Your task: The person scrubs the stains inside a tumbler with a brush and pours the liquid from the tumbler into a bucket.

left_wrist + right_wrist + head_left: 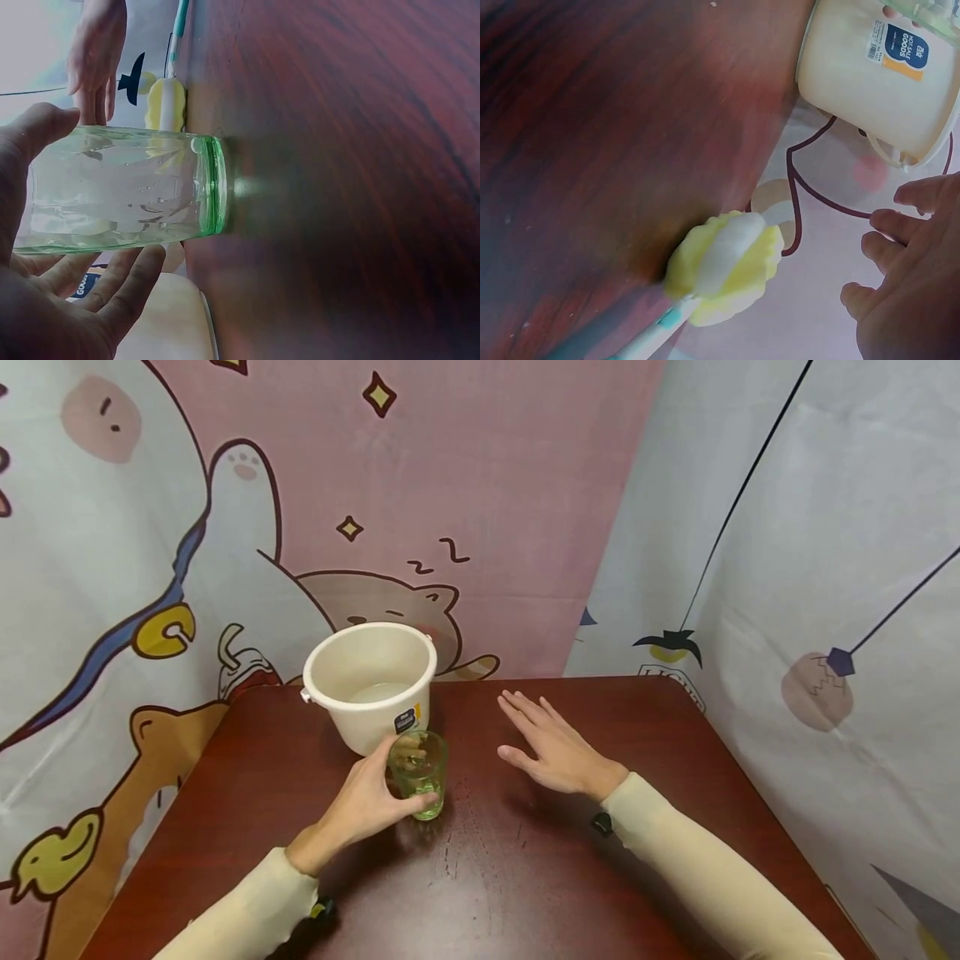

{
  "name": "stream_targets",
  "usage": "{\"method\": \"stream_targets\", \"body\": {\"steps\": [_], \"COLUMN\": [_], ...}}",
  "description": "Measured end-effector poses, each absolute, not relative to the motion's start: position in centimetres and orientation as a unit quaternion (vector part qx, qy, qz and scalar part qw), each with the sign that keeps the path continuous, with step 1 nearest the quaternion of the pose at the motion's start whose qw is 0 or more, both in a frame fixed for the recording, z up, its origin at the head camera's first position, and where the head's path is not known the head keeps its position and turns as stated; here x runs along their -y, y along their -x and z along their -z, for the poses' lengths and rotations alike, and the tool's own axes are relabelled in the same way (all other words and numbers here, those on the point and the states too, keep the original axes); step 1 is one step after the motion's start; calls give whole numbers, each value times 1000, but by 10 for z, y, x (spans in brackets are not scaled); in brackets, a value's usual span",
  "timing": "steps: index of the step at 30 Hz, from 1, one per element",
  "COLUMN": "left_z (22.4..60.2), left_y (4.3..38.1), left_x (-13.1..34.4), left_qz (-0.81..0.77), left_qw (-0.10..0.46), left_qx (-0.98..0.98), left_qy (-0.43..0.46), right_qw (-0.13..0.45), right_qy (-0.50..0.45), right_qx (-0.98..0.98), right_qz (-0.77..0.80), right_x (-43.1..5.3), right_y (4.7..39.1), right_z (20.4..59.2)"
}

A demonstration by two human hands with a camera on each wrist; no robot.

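Observation:
My left hand [363, 802] holds a clear green drinking glass [429, 758] upright, thumb on the near side and fingers round the far side. Seen from the left wrist, its thick green base [215, 184] is close over the table, and droplets cling to the wall. Just behind the glass stands a cream bucket [352, 722] with a label. My right hand [558, 752] hovers over the table to the right, palm down, fingers straight and holding nothing. Below it in the right wrist view lies a yellow-and-white sponge bottle brush [727, 262] with a white and teal handle, hidden in the head view.
The dark red-brown wooden table [495, 910] carries some wet spots [450, 860] in front of the glass. A cartoon-printed cloth [510, 527] hangs behind the table and along both sides.

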State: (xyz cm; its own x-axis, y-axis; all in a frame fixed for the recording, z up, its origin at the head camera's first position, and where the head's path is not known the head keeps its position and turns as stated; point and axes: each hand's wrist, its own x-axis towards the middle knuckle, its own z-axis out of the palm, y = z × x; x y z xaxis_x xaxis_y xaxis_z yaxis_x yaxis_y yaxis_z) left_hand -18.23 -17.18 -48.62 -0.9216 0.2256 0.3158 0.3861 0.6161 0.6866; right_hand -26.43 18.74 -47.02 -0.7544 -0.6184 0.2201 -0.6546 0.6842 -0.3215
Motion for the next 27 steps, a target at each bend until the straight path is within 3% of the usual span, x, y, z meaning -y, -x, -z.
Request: {"method": "stream_targets", "body": {"steps": [16, 27], "left_z": [490, 494], "left_y": [180, 179], "left_x": [174, 186], "left_qz": [390, 377], "left_qw": [103, 128], "left_qx": [897, 886], "left_qy": [182, 240], "right_qw": [45, 46], "right_qy": [-341, -324], "right_qx": [921, 928], "right_qz": [-183, -180], "right_x": [-204, -225], "right_y": [254, 244], "right_z": [475, 480]}}
